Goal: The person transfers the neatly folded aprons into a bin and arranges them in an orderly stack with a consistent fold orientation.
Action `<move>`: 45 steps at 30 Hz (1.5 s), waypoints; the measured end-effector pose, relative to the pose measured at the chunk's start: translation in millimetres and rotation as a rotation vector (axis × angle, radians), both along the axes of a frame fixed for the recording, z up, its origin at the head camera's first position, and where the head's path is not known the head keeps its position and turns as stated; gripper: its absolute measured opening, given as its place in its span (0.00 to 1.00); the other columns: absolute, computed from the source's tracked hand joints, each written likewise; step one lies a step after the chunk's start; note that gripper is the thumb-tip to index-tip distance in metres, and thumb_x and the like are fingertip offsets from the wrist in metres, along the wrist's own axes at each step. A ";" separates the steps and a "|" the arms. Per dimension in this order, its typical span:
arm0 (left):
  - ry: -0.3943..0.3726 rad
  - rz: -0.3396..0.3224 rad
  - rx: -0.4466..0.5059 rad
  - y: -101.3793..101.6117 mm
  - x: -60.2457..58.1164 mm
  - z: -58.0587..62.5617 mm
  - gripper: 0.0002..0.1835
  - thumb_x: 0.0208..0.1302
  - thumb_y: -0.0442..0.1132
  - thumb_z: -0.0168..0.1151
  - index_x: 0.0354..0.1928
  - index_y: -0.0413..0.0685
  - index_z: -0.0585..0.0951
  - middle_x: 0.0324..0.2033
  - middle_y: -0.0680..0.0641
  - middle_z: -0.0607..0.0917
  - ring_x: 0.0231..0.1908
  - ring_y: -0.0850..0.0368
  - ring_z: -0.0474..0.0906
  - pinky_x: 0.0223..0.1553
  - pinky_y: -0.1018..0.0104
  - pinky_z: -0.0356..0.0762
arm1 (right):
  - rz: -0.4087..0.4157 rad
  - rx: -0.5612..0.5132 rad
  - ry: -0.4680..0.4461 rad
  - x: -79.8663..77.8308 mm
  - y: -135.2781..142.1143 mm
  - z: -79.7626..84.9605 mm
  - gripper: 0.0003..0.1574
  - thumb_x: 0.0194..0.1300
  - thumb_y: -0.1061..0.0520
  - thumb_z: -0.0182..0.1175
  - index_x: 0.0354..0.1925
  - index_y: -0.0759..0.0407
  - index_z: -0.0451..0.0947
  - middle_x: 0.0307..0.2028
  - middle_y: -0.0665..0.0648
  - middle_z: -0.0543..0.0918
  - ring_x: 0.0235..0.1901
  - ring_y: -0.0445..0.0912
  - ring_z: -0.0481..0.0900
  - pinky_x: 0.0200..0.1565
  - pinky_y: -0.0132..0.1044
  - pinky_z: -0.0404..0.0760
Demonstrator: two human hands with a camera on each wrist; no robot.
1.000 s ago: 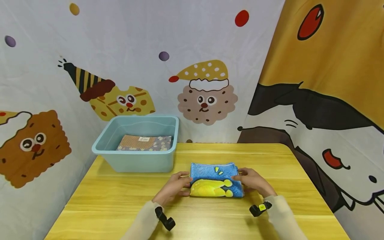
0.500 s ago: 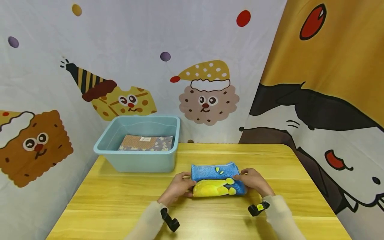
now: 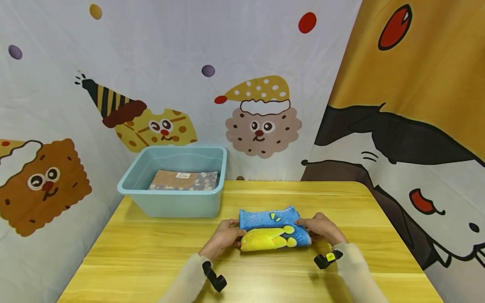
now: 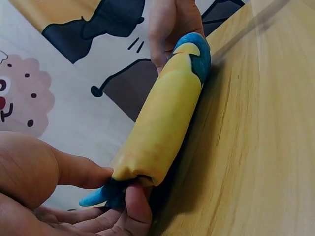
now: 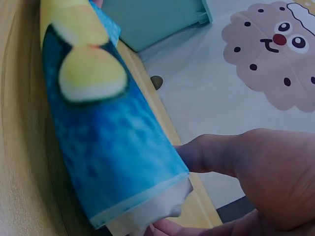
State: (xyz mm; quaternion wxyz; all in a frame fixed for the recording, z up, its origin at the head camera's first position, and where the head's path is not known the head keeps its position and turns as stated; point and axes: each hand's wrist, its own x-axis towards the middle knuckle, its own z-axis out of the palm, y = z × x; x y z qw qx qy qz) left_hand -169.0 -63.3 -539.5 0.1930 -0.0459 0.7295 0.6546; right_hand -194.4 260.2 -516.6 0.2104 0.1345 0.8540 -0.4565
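Note:
A folded blue and yellow cloth (image 3: 259, 239) lies on the wooden table between my hands, its near part bulging like a thick roll. My left hand (image 3: 223, 237) pinches its left end, thumb on top and fingers underneath. At the opposite end my right hand (image 3: 322, 228) grips the cloth, thumb over the blue print. From the left wrist, the cloth (image 4: 160, 110) looks like a rounded yellow tube, slightly tilted. The right wrist view shows a white underside at the end of the cloth (image 5: 108, 142), where some fingers are hidden beneath.
A light blue plastic basin (image 3: 170, 204) stands at the table's back left. Inside it rests a folded brown and grey floral cloth (image 3: 204, 182) with a white label. A printed curtain (image 3: 257, 50) hangs behind the wooden table (image 3: 265, 277).
The cloth has gone from lying flatter to a rounder, slightly skewed shape, its right end shifted a little right and nearer. Both hands have stayed at its ends.

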 end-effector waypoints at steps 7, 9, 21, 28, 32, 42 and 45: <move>-0.010 -0.006 -0.011 0.1 -1.5 -2.0 0.31 0.66 0.29 0.63 0.69 0.23 0.68 0.40 0.39 0.86 0.28 0.59 0.81 0.27 0.66 0.84 | 0.034 -0.014 -0.037 -0.3 0.6 -3.8 0.24 0.65 0.45 0.68 0.25 0.58 0.71 0.24 0.52 0.72 0.24 0.44 0.74 0.30 0.36 0.77; -0.019 -0.012 -0.011 -0.6 -1.4 -2.0 0.31 0.67 0.29 0.63 0.69 0.24 0.68 0.40 0.40 0.86 0.28 0.58 0.81 0.27 0.66 0.84 | 0.043 -0.030 -0.040 0.0 -0.1 -3.9 0.23 0.66 0.47 0.67 0.23 0.58 0.71 0.21 0.51 0.71 0.22 0.43 0.72 0.29 0.34 0.75; -0.040 -0.045 0.042 -5.6 -0.6 -2.6 0.31 0.70 0.31 0.61 0.71 0.25 0.66 0.42 0.40 0.84 0.31 0.56 0.81 0.28 0.64 0.85 | 0.085 -0.164 -0.074 -1.5 -0.3 4.5 0.21 0.71 0.47 0.59 0.40 0.66 0.80 0.27 0.53 0.80 0.29 0.45 0.79 0.34 0.38 0.81; -0.022 -0.061 0.154 -10.8 0.6 -3.6 0.32 0.70 0.31 0.58 0.72 0.24 0.63 0.47 0.38 0.84 0.34 0.57 0.82 0.30 0.65 0.86 | 0.160 -0.418 -0.133 -3.6 4.3 -0.9 0.34 0.75 0.46 0.55 0.63 0.73 0.70 0.46 0.58 0.87 0.43 0.47 0.84 0.46 0.42 0.85; -0.016 -0.081 0.220 -14.4 0.6 -2.4 0.30 0.71 0.31 0.57 0.72 0.24 0.64 0.48 0.39 0.82 0.36 0.57 0.82 0.31 0.65 0.85 | 0.221 -0.459 -0.115 -5.1 7.9 -3.2 0.23 0.75 0.45 0.55 0.47 0.64 0.82 0.39 0.53 0.90 0.39 0.44 0.86 0.41 0.37 0.83; -0.023 -0.120 0.340 -19.8 0.0 8.5 0.33 0.73 0.31 0.56 0.75 0.33 0.58 0.36 0.50 0.79 0.31 0.60 0.75 0.32 0.67 0.77 | 0.309 -0.651 -0.124 -4.1 15.3 -0.5 0.29 0.80 0.47 0.51 0.67 0.64 0.66 0.38 0.46 0.88 0.35 0.39 0.83 0.36 0.31 0.79; -0.036 -0.117 0.363 -20.7 0.5 12.5 0.34 0.74 0.32 0.56 0.77 0.37 0.56 0.34 0.51 0.79 0.31 0.60 0.77 0.33 0.66 0.77 | 0.328 -0.718 -0.119 -3.4 17.7 1.8 0.46 0.82 0.48 0.47 0.80 0.68 0.38 0.46 0.45 0.88 0.42 0.39 0.86 0.43 0.34 0.84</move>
